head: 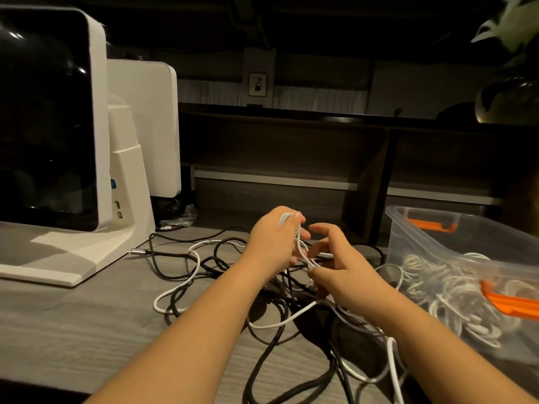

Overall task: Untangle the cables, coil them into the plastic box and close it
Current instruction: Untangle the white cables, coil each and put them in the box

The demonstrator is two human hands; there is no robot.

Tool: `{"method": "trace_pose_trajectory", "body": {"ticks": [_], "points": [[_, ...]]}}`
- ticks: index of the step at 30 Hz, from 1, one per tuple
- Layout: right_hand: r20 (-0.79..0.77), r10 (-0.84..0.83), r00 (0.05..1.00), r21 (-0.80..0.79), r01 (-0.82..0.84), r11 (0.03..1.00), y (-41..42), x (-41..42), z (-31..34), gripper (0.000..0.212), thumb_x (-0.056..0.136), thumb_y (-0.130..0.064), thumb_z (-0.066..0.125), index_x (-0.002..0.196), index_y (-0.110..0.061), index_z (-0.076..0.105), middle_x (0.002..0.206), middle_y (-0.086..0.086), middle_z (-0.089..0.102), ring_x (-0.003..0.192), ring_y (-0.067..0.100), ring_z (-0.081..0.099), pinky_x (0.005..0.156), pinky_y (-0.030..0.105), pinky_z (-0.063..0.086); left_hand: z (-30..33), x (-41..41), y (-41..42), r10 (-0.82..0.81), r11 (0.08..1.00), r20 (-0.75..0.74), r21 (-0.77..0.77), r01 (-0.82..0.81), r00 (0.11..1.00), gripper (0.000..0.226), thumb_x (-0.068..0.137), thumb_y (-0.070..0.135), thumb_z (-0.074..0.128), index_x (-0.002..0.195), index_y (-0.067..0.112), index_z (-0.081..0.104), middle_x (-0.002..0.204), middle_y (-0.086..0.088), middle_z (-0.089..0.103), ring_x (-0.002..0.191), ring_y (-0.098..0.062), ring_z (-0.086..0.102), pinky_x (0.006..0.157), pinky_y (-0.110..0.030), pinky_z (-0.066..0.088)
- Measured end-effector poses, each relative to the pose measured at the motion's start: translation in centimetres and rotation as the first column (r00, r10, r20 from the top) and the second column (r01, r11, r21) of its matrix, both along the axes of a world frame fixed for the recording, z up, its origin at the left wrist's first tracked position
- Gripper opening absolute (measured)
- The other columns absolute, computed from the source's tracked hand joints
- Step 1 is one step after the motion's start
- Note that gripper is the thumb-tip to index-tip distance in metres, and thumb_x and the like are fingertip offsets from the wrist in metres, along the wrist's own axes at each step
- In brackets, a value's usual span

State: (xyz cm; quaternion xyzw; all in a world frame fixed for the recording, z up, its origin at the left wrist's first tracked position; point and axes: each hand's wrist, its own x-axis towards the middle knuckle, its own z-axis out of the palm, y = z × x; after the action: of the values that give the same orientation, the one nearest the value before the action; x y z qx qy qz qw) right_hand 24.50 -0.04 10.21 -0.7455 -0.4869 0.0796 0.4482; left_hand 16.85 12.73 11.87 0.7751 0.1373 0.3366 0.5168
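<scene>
Winding a white cable (302, 252) between both hands, the person is partway through; the left hand (274, 243) holds loops of it wrapped over curled fingers, and the right hand (341, 269) pinches the same strand just below, thumb against fingertip; the grip on both sides is closed on that cable. Done so far, by the look of it: several white coils (446, 290) already lie inside the clear plastic box (414, 228), which sits open at the right with its orange latches (431, 225) free. Left to do: a tangle of black and white cables (204, 266) sprawls across the surface (73, 325) under the arms; I cannot see the lid, so closing remains.
</scene>
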Motion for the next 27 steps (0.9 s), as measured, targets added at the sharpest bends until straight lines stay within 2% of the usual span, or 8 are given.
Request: {"method": "trace_pose_trajectory", "body": {"ticks": [3, 7, 10, 14, 16, 20, 24, 27], "points": [[-0.154, 0.023, 0.988, 0.016, -0.021, 1.000, 0.2, -0.1, 0.0, 0.063, 0.089, 0.007, 0.052, 0.132, -0.036, 0.038, 0.112, -0.005, 0.054, 0.076, 0.022, 0.065, 0.061, 0.030, 0.057, -0.2, 0.1, -0.1, -0.030, 0.995, -0.081, 0.090, 0.037, 0.996, 0.018, 0.106, 0.032, 0.042, 0.106, 0.023, 0.058, 0.087, 0.001, 0.067, 0.060, -0.006, 0.061, 0.052, -0.019, 0.050], [-0.121, -0.067, 0.990, 0.084, 0.077, 0.994, 0.3, 0.3, 0.1, 0.046, 0.094, -0.002, 0.049, 0.131, -0.027, 0.047, 0.093, -0.002, 0.059, 0.060, 0.005, 0.050, 0.053, 0.022, 0.038, -0.1, 0.3, 0.0, -0.072, 0.997, -0.085, 0.032, 0.075, 0.994, 0.020, 0.106, 0.033, 0.043, 0.107, 0.022, 0.059, 0.090, -0.004, 0.071, 0.055, -0.008, 0.060, 0.053, -0.023, 0.050], [0.010, -0.075, 0.997, 0.159, 0.073, 0.985, 0.2, 0.4, 0.1, 0.030, 0.100, -0.030, 0.051, 0.126, -0.045, 0.050, 0.100, -0.022, 0.064, 0.082, -0.011, 0.060, 0.070, 0.013, 0.043, 0.1, 0.1, -0.1, -0.142, 0.990, -0.128, -0.013, 0.141, 0.982, 0.023, 0.106, 0.038, 0.043, 0.116, 0.024, 0.057, 0.094, -0.007, 0.067, 0.058, -0.009, 0.059, 0.053, -0.024, 0.049], [0.101, -0.136, 0.986, 0.178, 0.117, 0.977, -0.1, 0.6, 0.6, 0.031, 0.102, -0.022, 0.048, 0.112, -0.050, 0.055, 0.098, -0.027, 0.065, 0.087, -0.018, 0.058, 0.068, 0.005, 0.042, 0.2, -0.3, -0.3, -0.262, 0.964, -0.173, -0.101, 0.247, 0.950, 0.030, 0.104, 0.047, 0.043, 0.120, 0.025, 0.055, 0.094, -0.006, 0.064, 0.055, -0.007, 0.056, 0.051, -0.022, 0.046], [0.171, -0.184, 0.968, 0.114, 0.166, 0.979, -0.4, 0.9, 0.8, 0.037, 0.101, -0.012, 0.047, 0.110, -0.046, 0.058, 0.099, -0.016, 0.065, 0.085, -0.008, 0.061, 0.065, 0.009, 0.043, 0.1, -0.3, -0.5, -0.282, 0.959, -0.202, -0.098, 0.267, 0.938, 0.031, 0.103, 0.048, 0.043, 0.120, 0.025, 0.054, 0.089, -0.001, 0.061, 0.054, -0.006, 0.055, 0.051, -0.022, 0.045], [0.301, -0.157, 0.941, 0.021, 0.158, 0.987, -0.8, 0.8, 0.9, 0.056, 0.095, -0.002, 0.045, 0.136, -0.040, 0.050, 0.117, -0.020, 0.054, 0.105, 0.004, 0.056, 0.086, 0.023, 0.047, -0.1, -0.3, -0.9, -0.296, 0.955, -0.270, -0.067, 0.289, 0.916, 0.029, 0.104, 0.049, 0.041, 0.113, 0.025, 0.056, 0.088, -0.001, 0.062, 0.055, -0.006, 0.053, 0.055, -0.023, 0.045], [0.382, -0.174, 0.908, 0.017, 0.182, 0.983, -1.0, 1.1, 1.3, 0.019, 0.098, -0.020, 0.042, 0.095, -0.025, 0.060, 0.093, -0.008, 0.058, 0.086, 0.009, 0.056, 0.078, 0.032, 0.050, -0.5, -0.3, -1.2, -0.301, 0.952, -0.323, -0.053, 0.301, 0.897, 0.044, 0.098, 0.063, 0.038, 0.117, 0.026, 0.056, 0.086, -0.001, 0.061, 0.058, -0.008, 0.053, 0.054, -0.022, 0.046], [0.398, -0.123, 0.909, -0.085, 0.170, 0.982, -1.5, 1.3, 1.4, 0.022, 0.100, -0.036, 0.042, 0.086, -0.028, 0.057, 0.083, -0.008, 0.060, 0.078, 0.009, 0.058, 0.073, 0.034, 0.051, -0.9, -0.3, -1.3, -0.379, 0.923, -0.345, -0.072, 0.379, 0.859, 0.059, 0.088, 0.073, 0.039, 0.118, 0.025, 0.054, 0.079, 0.002, 0.067, 0.060, -0.010, 0.054, 0.055, -0.022, 0.047]]}}
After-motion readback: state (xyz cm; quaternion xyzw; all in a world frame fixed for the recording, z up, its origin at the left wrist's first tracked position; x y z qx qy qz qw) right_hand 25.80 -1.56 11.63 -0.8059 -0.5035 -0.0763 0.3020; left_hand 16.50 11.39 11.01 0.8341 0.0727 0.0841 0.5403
